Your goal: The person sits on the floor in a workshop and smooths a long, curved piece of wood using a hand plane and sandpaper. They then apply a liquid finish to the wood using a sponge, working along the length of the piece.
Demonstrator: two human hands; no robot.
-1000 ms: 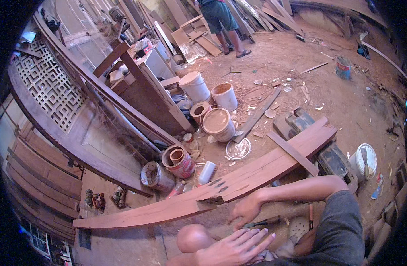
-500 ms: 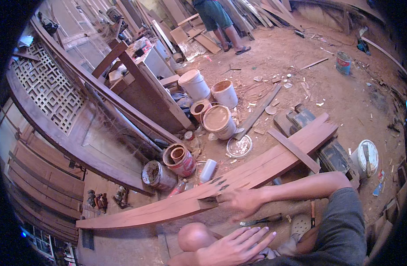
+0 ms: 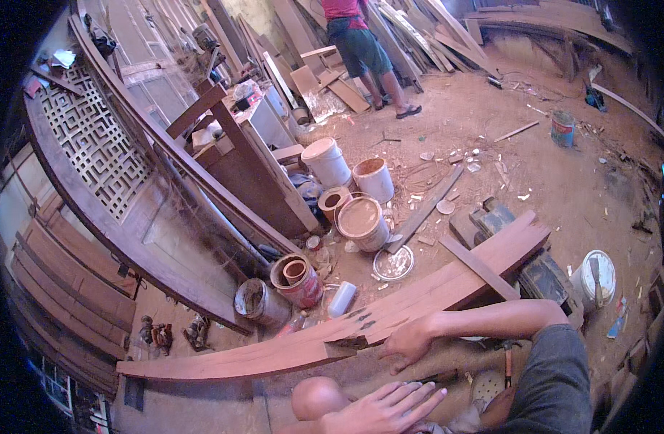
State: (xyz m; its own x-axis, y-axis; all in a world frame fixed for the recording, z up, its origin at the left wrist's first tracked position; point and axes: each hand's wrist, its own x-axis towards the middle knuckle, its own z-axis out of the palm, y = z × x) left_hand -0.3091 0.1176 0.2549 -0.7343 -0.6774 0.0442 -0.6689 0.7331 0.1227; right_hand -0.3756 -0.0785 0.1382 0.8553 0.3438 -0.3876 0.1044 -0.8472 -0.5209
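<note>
A long reddish wooden beam [image 3: 274,362] with a dark notch [image 3: 346,345] lies across the foreground, its right part on a dark block [image 3: 541,278]. Beside the beam's near edge, just right of the notch, my right hand [image 3: 405,341] hangs with fingers loosely apart, holding nothing visible. My left hand [image 3: 386,405] lies low by my bare knee [image 3: 317,398], fingers stretched out; what is under its palm is hidden. Between my hands and my foot lie a dark-handled tool [image 3: 440,377] and an orange-handled hammer [image 3: 509,362]. A narrow board [image 3: 476,264] lies over the beam.
Buckets [image 3: 361,220] stand beyond the beam, near a carved panel [image 3: 93,145] at left. Power tools [image 3: 155,333] lie at lower left. A white lidded bucket [image 3: 592,278] is at right. A person in green shorts [image 3: 364,50] stands at the back among leaning boards [image 3: 440,36].
My right hand reached toward the notch half a second ago and has since drawn back slightly. The whole view has shifted, so the scene sits lower, showing more of the standing person.
</note>
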